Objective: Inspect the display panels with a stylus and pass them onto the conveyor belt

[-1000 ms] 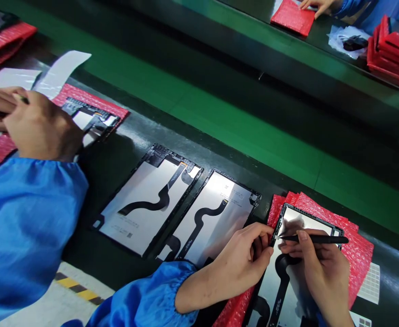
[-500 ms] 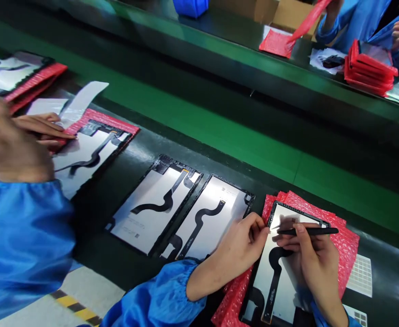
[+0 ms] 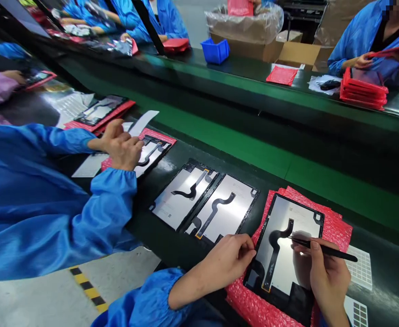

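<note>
A display panel (image 3: pixel 290 268) lies back side up on red bubble-wrap bags (image 3: pixel 336 229), a curved black flex cable (image 3: pixel 273 259) running along its silver back. In my right hand (image 3: pixel 331 272) is a pair of black tweezers (image 3: pixel 336 251), held like a pen, its tips at or just above the silver back beside the cable's upper bend. My left hand (image 3: pixel 228 259) is at the panel's left edge, fingers curled and thumb against them; whatever they may pinch is hidden. Left of it, two more panels (image 3: pixel 182 195) lie side by side on the dark bench, each with a flex cable.
A co-worker's hand (image 3: pixel 122 147) hovers by another panel (image 3: pixel 152 156) at the left. White sticker sheets (image 3: pixel 359 268) lie right of my right hand. Across the green gap, a second bench holds a blue bin (image 3: pixel 215 51) and stacked red bags (image 3: pixel 363 91); people work there.
The view has swung left and up. My tweezers have moved from the panel's upper part down to the flex cable's bend, uncovering the cable's upper end. My left hand stays by the left edge.
</note>
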`<action>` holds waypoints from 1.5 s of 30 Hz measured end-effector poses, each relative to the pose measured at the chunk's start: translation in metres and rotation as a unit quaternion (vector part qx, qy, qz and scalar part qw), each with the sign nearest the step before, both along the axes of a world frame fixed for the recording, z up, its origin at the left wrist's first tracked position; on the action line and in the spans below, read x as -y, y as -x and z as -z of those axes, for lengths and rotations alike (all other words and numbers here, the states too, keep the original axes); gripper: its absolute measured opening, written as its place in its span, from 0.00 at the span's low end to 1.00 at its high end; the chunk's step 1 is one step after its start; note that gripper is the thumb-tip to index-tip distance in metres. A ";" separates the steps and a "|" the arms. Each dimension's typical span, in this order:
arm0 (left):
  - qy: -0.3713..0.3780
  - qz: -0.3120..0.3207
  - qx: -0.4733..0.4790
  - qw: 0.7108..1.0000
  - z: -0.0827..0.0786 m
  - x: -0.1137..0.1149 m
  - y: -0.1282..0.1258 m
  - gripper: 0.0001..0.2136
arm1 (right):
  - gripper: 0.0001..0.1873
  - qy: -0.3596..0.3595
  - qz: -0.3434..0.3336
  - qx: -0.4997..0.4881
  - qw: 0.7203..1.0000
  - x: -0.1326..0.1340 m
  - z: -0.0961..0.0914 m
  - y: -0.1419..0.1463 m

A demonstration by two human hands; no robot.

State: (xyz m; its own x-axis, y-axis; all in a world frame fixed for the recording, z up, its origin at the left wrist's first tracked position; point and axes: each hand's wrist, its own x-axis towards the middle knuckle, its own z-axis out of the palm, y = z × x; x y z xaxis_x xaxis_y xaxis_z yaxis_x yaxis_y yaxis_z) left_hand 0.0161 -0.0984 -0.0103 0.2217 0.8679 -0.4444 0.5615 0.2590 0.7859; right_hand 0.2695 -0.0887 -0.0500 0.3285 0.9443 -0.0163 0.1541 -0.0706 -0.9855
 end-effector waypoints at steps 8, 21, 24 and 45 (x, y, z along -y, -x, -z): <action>-0.037 -0.026 -0.039 0.998 0.009 -0.004 -0.008 0.09 | 0.24 -0.039 -0.012 0.024 0.999 0.000 0.018 -0.005; -0.100 -0.047 -0.097 0.989 0.010 0.000 -0.022 0.04 | 0.29 -0.034 0.005 0.001 0.999 -0.005 0.034 -0.006; -0.100 -0.046 -0.100 0.989 0.010 -0.004 -0.023 0.06 | 0.27 -0.033 0.000 -0.011 0.999 -0.004 0.037 -0.006; -0.087 -0.040 0.324 0.941 -0.008 -0.041 -0.056 0.20 | 0.13 -0.244 0.194 -0.099 0.945 0.001 0.043 -0.009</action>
